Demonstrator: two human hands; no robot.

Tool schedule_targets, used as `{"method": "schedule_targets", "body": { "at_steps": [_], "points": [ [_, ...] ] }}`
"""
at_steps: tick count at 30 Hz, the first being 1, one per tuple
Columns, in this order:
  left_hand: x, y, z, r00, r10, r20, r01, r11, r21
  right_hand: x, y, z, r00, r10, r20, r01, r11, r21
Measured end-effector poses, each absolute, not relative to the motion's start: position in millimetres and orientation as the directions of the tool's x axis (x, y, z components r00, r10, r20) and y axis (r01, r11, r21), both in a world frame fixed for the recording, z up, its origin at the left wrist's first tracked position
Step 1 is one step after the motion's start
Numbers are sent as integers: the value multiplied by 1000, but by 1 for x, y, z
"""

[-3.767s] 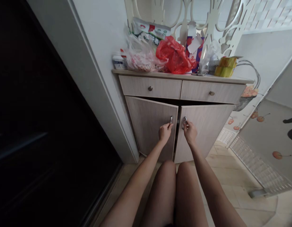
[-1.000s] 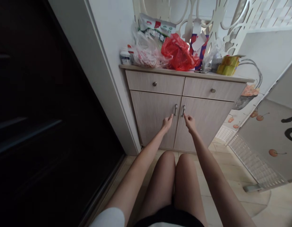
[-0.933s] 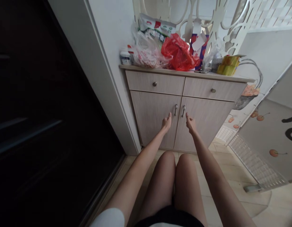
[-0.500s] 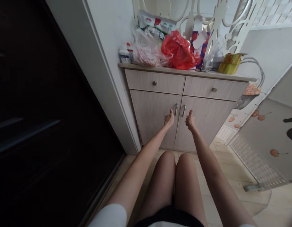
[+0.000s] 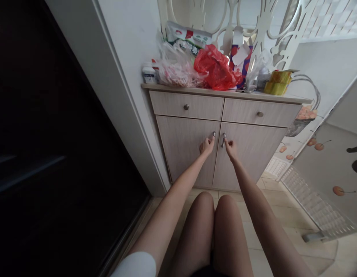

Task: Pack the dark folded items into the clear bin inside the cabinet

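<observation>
A pale wood-grain cabinet (image 5: 186, 150) stands before me with both doors shut. My left hand (image 5: 206, 146) is closed on the left door's metal handle (image 5: 214, 134), and only the handle's top shows above the fingers. On the other side of the centre seam, my right hand (image 5: 231, 149) pinches the right door handle (image 5: 223, 141) between thumb and fingers. Above the doors are two shut drawers, the left drawer (image 5: 169, 103) and the right drawer (image 5: 242, 109), each with a round knob.
The cabinet top holds a white jar (image 5: 150, 74), a clear plastic bag (image 5: 178, 71), a red plastic bag (image 5: 215, 69), an opened purple box (image 5: 242, 61) and a yellow package (image 5: 278, 82). A dark door (image 5: 51, 115) is at left; a cherry-patterned panel (image 5: 328, 161) stands at right.
Both hands have gone from thumbs-up beside the handles to fingers closed on them. The view has shifted slightly, so the cabinet sits a little lower.
</observation>
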State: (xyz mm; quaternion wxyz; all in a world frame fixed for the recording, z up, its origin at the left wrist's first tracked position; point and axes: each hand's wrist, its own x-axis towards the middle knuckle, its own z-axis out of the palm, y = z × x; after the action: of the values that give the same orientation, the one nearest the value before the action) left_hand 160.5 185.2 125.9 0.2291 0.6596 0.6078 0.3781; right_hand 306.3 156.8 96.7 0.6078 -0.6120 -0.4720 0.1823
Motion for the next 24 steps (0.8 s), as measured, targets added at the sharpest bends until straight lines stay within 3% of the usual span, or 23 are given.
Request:
{"method": "schedule_targets", "body": {
  "at_steps": [7, 15, 20, 24],
  "points": [
    [181, 194, 121, 92, 974, 208, 522, -225, 823, 290, 169, 103, 360, 854, 375, 330, 259, -908],
    [129, 131, 95, 46, 931, 362, 415, -348, 841, 301, 72, 92, 329, 826, 459, 416, 310, -855],
    [76, 82, 79, -62, 899, 433, 289, -399, 870, 325, -16, 79, 487, 762, 427, 457, 194, -868],
    [30, 52, 72, -236, 886, 400, 146, -375, 916, 360, -76, 69, 652, 654, 383, 425, 103, -899]
  ]
}}
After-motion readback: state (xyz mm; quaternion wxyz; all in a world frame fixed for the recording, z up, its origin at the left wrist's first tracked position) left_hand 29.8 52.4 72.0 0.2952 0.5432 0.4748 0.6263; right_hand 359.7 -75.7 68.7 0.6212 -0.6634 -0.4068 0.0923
